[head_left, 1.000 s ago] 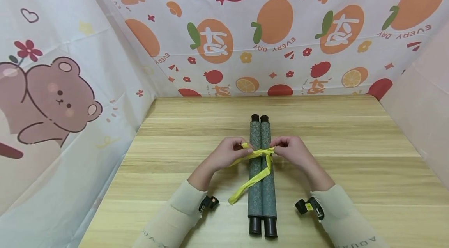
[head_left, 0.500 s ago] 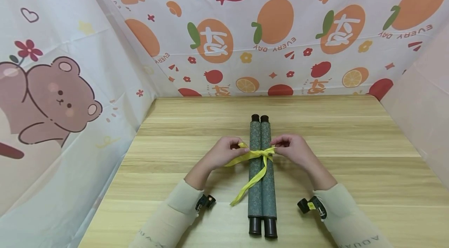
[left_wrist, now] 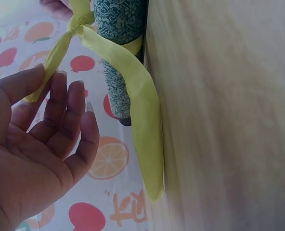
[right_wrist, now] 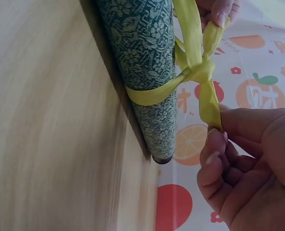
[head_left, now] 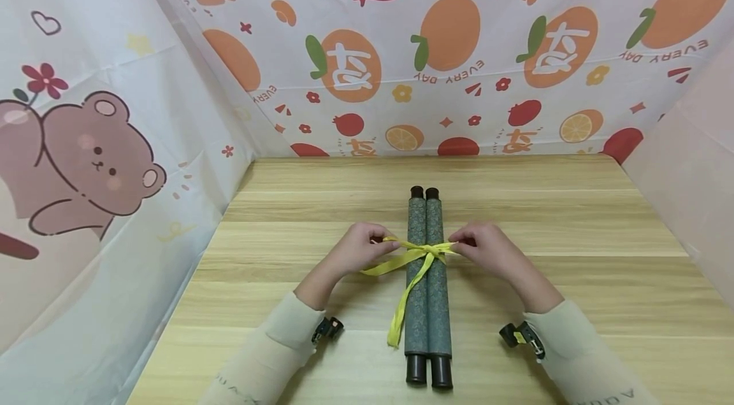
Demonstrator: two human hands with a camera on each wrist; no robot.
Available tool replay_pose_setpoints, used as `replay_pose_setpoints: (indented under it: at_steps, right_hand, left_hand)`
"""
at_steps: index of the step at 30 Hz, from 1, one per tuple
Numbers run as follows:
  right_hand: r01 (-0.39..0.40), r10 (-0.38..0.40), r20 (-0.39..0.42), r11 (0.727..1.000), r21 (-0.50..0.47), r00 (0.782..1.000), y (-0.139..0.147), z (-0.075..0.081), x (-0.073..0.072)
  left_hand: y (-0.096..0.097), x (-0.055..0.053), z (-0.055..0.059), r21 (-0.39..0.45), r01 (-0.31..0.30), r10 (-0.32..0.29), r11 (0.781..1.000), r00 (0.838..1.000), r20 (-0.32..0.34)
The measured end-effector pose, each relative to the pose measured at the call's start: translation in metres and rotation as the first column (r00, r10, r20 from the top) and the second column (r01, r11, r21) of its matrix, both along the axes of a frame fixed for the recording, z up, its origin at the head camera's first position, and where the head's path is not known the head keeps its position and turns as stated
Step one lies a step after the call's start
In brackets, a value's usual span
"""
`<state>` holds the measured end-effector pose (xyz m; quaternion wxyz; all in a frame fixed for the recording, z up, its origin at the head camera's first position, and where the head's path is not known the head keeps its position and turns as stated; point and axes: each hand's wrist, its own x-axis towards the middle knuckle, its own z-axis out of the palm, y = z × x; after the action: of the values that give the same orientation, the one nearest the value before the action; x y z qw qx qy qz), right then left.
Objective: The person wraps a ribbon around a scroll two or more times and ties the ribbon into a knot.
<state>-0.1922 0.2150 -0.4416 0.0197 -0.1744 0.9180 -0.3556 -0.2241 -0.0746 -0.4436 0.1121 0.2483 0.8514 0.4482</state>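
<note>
A scroll with two rolled halves [head_left: 417, 316], green patterned cloth and dark end knobs, lies lengthwise on the table. Round its middle runs a yellow ribbon [head_left: 429, 251], knotted on top. My left hand [head_left: 357, 251] pinches one ribbon loop between thumb and forefinger, left of the knot; its other fingers are loosely bent in the left wrist view. On the opposite side my right hand [head_left: 486, 251] pinches another part of the ribbon [right_wrist: 209, 103] with thumb and fingertip. One loose tail hangs toward the near end of the scroll, another trails left under my left hand.
The wooden table [head_left: 573, 233] extends on both sides of the scroll. A fruit-print cloth [head_left: 395, 74] hangs behind it, and a bear-print cloth [head_left: 103, 156] at the left. Small black cameras [head_left: 329, 328] are strapped to both sleeves.
Both hands have drawn apart, left hand leftward and right hand rightward, stretching the ribbon on each side of the knot. The near tail has swung toward the scroll. The scroll has stayed put.
</note>
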Motion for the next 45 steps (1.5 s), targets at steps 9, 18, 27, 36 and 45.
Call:
replay_pose_setpoints:
  at_steps: [9,18,27,36,45]
  right_hand:
    - [0.019,-0.02,0.022,0.998,0.055,1.0,0.007,-0.001,0.0]
    - [0.015,-0.017,0.031,0.998,0.062,0.999,0.016,-0.006,0.001]
    - [0.021,-0.023,0.035,0.999,0.034,0.999,0.025,-0.012,0.001]
    - [0.041,-0.043,0.071,0.999,0.028,0.997,0.031,-0.022,0.002]
    - [0.053,-0.054,0.044,0.999,0.007,0.998,0.035,-0.028,0.006]
  left_hand:
    - [-0.005,0.0,0.001,-0.035,0.025,-0.027,0.999,0.999,-0.047]
    - [-0.01,0.001,0.0,-0.055,0.031,-0.032,0.998,0.999,-0.006]
    - [-0.015,-0.004,-0.001,-0.115,0.021,-0.022,0.993,1.0,-0.01]
    - [-0.018,-0.004,0.002,-0.137,-0.006,0.002,0.991,0.999,-0.032]
    - [-0.02,-0.008,-0.004,-0.129,-0.02,0.016,0.991,0.999,-0.036]
